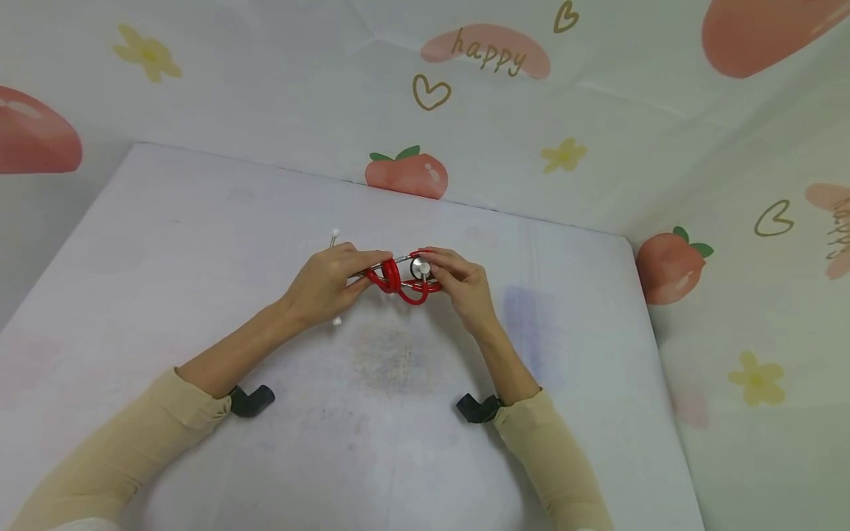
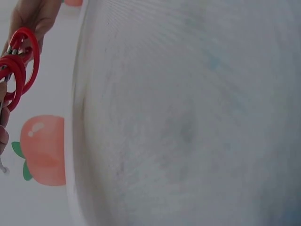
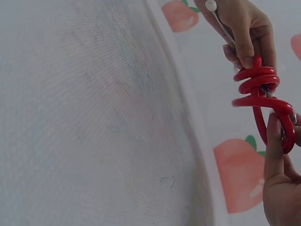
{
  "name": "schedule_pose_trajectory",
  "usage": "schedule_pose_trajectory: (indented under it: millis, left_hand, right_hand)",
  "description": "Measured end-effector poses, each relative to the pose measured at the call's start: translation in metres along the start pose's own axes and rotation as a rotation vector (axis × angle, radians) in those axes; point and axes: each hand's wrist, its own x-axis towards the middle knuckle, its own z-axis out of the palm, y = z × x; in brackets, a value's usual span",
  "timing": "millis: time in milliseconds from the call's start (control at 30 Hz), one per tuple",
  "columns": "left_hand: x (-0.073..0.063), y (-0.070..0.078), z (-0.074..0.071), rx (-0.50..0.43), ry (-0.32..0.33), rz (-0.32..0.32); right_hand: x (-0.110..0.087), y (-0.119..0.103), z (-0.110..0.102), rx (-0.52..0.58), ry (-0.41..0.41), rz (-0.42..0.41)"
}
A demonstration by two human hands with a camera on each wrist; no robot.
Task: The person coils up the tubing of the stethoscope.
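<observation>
Both hands hold a red stethoscope [image 1: 392, 276] above the table, its tubing wound in coils around its metal ear tubes. My left hand [image 1: 330, 282] grips the ear-tube end, and white eartips [image 1: 336, 321] stick out on either side of it. At the other end my right hand [image 1: 466, 287] pinches the stethoscope next to the round silver chest piece [image 1: 421, 268]. The right wrist view shows the stacked red coils [image 3: 256, 80] between the two hands. In the left wrist view, the red loops [image 2: 19, 66] sit at the left edge, partly cut off.
A white, lightly stained table [image 1: 398, 442] lies beneath the hands. Behind it and to the right stands a pale backdrop [image 1: 299, 88] printed with peaches, flowers and hearts. Black wrist mounts [image 1: 252, 402] sit at both cuffs.
</observation>
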Motion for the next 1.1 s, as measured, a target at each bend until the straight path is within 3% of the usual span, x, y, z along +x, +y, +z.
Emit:
schedule_pose_trajectory:
  millis: [167, 400, 633, 1100]
  left_hand:
    - [0.001, 0.001, 0.000, -0.007, -0.009, -0.005]
    - [0.002, 0.002, 0.000, 0.007, -0.011, -0.010]
    - [0.001, 0.002, 0.001, 0.011, -0.016, -0.006]
    - [0.003, 0.002, 0.003, 0.005, 0.011, 0.015]
  right_hand:
    - [-0.002, -0.006, 0.003, -0.019, 0.029, 0.001]
    - [-0.007, -0.032, 0.014, -0.103, 0.067, 0.011]
    - [-0.008, -0.030, 0.014, -0.115, 0.086, 0.028]
    - [-0.009, -0.023, 0.015, -0.080, 0.124, -0.029]
